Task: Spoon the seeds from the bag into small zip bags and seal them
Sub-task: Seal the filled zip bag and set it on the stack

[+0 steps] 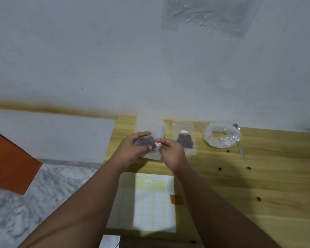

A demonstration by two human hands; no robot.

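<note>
Above the wooden table [258, 176] I hold a small clear zip bag [151, 153] with dark seeds in it. My left hand [132, 149] grips its left side and my right hand [172, 153] pinches its right edge. A second small zip bag [185, 140] with dark seeds lies flat just to the right. Further right sits the rolled-down clear seed bag [222, 136], and a metal spoon [239, 140] lies beside it on the table.
A sheet of white labels [154, 203] lies on the table under my forearms. Several loose seeds [220, 169] are scattered on the wood to the right. An empty clear bag [150, 122] lies behind my hands. The table's left edge drops to a marble floor [43, 194].
</note>
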